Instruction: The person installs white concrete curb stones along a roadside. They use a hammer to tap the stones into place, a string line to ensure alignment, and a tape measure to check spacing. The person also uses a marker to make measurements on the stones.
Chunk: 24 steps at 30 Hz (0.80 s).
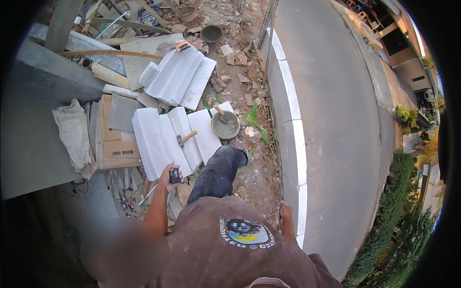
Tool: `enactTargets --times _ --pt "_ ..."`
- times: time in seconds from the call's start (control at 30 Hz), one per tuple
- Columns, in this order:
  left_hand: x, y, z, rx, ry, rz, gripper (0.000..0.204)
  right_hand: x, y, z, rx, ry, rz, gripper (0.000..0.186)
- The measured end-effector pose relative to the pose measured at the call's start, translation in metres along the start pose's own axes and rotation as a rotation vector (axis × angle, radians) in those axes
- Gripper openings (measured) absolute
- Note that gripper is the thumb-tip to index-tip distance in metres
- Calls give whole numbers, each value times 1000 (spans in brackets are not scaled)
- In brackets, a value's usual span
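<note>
In my left hand [166, 179] is a black tape measure [175, 176], with the fingers wrapped round it beside the near edge of a stack of white blocks [161, 139]. A hammer [186, 138] with a wooden handle lies on top of these blocks. My right hand [285, 211] hangs low beside a low wall of white blocks [294, 139]. Its fingers are curled in, and whatever they may hold is hidden. Ahead of my leg stands a bucket [223, 129] of grey mortar, a wooden-handled tool [219, 111] resting in it.
Farther off, a second stack of white blocks [175, 77] carries an orange-handled tool [183, 46]. Cardboard boxes [115, 144] and a pale sack [73, 132] stand at the left. Rubble and broken brick [240, 58] litter the dirt strip. Beyond the wall runs a paved road [336, 120].
</note>
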<state>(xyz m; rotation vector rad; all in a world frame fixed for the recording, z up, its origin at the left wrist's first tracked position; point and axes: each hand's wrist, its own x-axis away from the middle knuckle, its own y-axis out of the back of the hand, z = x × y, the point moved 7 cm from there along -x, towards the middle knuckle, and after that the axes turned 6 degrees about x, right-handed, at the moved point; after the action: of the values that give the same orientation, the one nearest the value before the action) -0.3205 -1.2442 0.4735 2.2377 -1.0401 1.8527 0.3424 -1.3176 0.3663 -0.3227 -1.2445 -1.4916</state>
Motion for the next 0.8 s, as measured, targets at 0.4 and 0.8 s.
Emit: enactTargets --times 0.4,0.8 --pt "37 -1 -45 218 -214 -279 34 -116 58 353 14 43 136 26" --pt "12 -7 -24 516 -416 -558 30 -266 45 590 445 247 267 34"
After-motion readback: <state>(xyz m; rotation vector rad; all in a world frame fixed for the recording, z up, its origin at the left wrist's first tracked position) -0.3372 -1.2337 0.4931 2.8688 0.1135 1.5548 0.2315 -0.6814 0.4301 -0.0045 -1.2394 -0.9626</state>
